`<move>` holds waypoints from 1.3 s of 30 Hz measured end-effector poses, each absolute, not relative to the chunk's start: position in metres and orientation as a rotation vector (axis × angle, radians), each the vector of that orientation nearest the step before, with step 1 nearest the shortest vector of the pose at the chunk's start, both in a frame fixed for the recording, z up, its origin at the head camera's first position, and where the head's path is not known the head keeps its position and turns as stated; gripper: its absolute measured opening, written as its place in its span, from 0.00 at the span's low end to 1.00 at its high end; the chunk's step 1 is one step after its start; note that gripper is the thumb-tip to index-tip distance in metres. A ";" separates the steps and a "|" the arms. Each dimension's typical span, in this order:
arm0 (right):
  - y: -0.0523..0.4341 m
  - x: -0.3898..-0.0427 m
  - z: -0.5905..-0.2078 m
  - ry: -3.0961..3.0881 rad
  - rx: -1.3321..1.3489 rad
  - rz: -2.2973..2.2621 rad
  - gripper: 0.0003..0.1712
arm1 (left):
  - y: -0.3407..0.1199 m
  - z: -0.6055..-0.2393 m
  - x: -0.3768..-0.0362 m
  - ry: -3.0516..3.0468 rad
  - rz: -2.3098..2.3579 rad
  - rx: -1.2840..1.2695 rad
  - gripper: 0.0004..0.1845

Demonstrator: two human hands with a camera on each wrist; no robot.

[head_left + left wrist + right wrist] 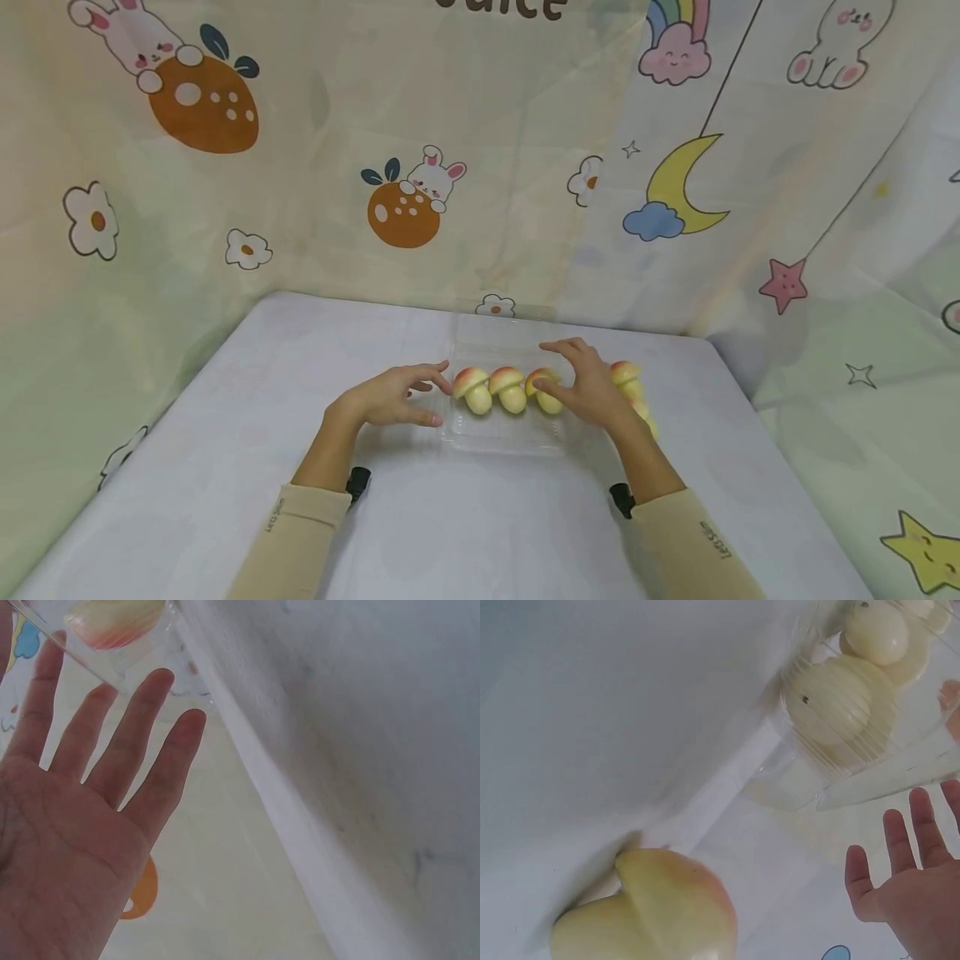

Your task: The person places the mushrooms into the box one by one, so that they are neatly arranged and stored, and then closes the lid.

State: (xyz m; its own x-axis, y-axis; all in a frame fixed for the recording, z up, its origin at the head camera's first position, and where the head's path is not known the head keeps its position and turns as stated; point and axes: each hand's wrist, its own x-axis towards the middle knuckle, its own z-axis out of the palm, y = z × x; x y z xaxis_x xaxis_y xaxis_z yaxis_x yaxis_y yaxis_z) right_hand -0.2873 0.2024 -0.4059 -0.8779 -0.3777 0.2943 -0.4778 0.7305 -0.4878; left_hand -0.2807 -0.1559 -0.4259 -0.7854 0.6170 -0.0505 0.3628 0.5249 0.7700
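A clear plastic box lies on the table, with three yellow mushroom-shaped pieces with reddish caps in a row, such as the middle mushroom-shaped piece. At the box's left side is my left hand, its fingers extended and fingertips close to the wall; contact is unclear. My right hand spreads over the right side, thumb overlapping the rightmost piece in the head view. The right wrist view shows straight fingers outside the box wall, and neither hand appears to grip anything.
More yellow mushroom shapes lie on the table right of the box, partly hidden by my right hand and wrist; one looms large in the right wrist view. Behind the white table hangs a cartoon-printed cloth.
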 end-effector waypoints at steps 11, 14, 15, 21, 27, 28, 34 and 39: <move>0.213 -0.282 -0.407 -2.711 0.712 0.914 0.36 | -0.156 -0.426 -0.281 2.439 1.148 0.818 0.26; 0.217 -0.279 -0.409 -2.706 0.706 0.934 0.36 | -0.155 -0.426 -0.281 2.439 1.143 0.815 0.26; 0.219 -0.278 -0.410 -2.699 0.708 0.941 0.37 | -0.155 -0.426 -0.281 2.438 1.141 0.813 0.26; 0.228 -0.273 -0.412 -2.668 0.717 0.945 0.37 | -0.155 -0.424 -0.280 2.438 1.136 0.799 0.26; 0.235 -0.269 -0.413 -2.674 0.724 0.968 0.38 | -0.157 -0.428 -0.281 2.438 1.143 0.807 0.26; 0.236 -0.268 -0.413 -2.675 0.721 0.969 0.38 | -0.157 -0.428 -0.281 2.437 1.145 0.811 0.26; 0.241 -0.262 -0.411 -2.672 0.717 0.995 0.41 | -0.157 -0.426 -0.280 2.438 1.145 0.811 0.27; 0.248 -0.256 -0.408 -2.665 0.723 0.973 0.41 | -0.156 -0.427 -0.280 2.446 1.137 0.824 0.26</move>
State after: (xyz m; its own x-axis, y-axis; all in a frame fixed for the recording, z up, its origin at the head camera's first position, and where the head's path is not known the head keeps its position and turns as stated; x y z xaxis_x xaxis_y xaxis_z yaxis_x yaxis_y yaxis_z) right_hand -0.2563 0.2483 -0.4085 -0.8566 -0.3739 0.3555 -0.5150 0.6612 -0.5456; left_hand -0.2805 -0.1561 -0.4270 -0.7823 0.6214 -0.0443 0.3666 0.5168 0.7736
